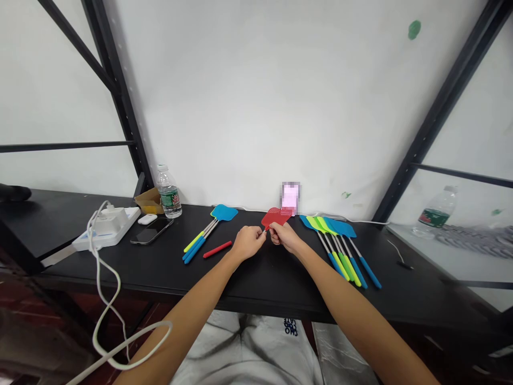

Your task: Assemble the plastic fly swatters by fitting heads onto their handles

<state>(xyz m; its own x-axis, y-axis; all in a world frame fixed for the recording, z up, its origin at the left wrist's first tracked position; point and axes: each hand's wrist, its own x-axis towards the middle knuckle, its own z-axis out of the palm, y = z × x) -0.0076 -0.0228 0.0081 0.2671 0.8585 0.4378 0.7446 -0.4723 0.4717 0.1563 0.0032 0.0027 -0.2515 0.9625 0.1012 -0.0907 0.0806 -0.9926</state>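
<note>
A red fly swatter [276,216] is held up in front of me, its head tilted toward the wall. My right hand [282,235] grips it near the base of the head. Just to the left, my left hand [249,240] is closed around the thin shaft, most of which its fingers hide. A loose red handle [217,249] lies on the black table left of my left hand. Farther left rests a small group of fly swatters [224,212] with blue and yellow-green handles. Right of my right hand, several blue and green fly swatters [340,227] lie fanned out.
On the left of the black table [256,291] are a white power strip [124,227] with cables, a dark phone [152,232], a white earbud case [147,219], a cardboard box [150,202] and a water bottle [169,195]. A blurred-out phone screen [290,197] leans against the wall.
</note>
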